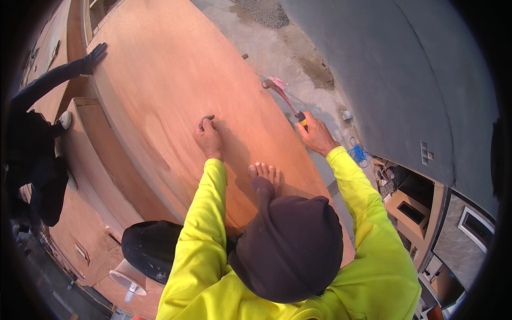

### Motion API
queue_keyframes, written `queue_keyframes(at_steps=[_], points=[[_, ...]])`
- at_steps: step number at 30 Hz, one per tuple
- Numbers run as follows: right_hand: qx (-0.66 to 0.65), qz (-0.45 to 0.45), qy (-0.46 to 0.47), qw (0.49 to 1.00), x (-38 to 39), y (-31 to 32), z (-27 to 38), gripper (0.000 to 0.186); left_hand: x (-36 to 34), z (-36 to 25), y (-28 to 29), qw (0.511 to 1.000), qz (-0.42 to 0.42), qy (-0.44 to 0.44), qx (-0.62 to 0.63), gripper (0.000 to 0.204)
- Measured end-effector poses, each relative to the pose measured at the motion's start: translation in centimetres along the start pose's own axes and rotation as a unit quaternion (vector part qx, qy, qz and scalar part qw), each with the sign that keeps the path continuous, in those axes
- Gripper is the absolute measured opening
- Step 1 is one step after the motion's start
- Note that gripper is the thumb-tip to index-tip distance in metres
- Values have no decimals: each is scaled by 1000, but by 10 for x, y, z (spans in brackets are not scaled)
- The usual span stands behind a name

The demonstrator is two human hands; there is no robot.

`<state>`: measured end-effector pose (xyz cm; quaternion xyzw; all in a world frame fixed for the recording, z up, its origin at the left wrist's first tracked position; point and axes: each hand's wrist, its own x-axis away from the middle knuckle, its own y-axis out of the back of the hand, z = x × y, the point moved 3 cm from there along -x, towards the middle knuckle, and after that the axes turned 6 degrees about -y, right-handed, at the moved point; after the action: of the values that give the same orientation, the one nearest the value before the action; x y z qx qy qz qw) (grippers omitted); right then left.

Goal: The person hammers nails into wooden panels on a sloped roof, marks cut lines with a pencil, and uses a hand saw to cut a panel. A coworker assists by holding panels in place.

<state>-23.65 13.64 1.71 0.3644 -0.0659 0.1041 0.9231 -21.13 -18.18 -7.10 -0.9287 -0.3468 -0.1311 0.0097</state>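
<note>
My right hand [318,136] grips a hammer [289,102] by its black and yellow handle. The hammer's reddish shaft slants up and left, and its head is raised over the right edge of a reddish-brown plywood sheet [176,69]. Close above the middle of that sheet, my left hand [208,140] is closed, thumb and fingers pinched together. Something small and dark shows at its fingertips, too small to name. My bare foot [266,175] rests on the plywood, below a bent knee in dark cloth [288,248].
A co-worker in dark clothes [32,154] is at the left, one gloved hand [95,57] on the sheet's far left edge. Wooden ledges [114,160] run along the left. Concrete ground lies below on the right, with a blue rope [358,153] beside a grey wall [416,80].
</note>
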Motion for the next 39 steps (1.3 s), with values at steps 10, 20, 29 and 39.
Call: queue_keyframes(at_steps=[10,20,29,39], points=[[148,118,-48,981,-4,-7,-26,31,4,1,-3,1000,19,-2,5,23],[9,23,76,997,-8,-2,-1,24,-3,8,8,1000,-17,7,21,24],[-35,-101,173,979,0,3,18,27,7,0,10,999,-4,24,36,20],[19,13,8,1000,-13,-3,23,21,11,-24,10,963,-49,185,192,30]])
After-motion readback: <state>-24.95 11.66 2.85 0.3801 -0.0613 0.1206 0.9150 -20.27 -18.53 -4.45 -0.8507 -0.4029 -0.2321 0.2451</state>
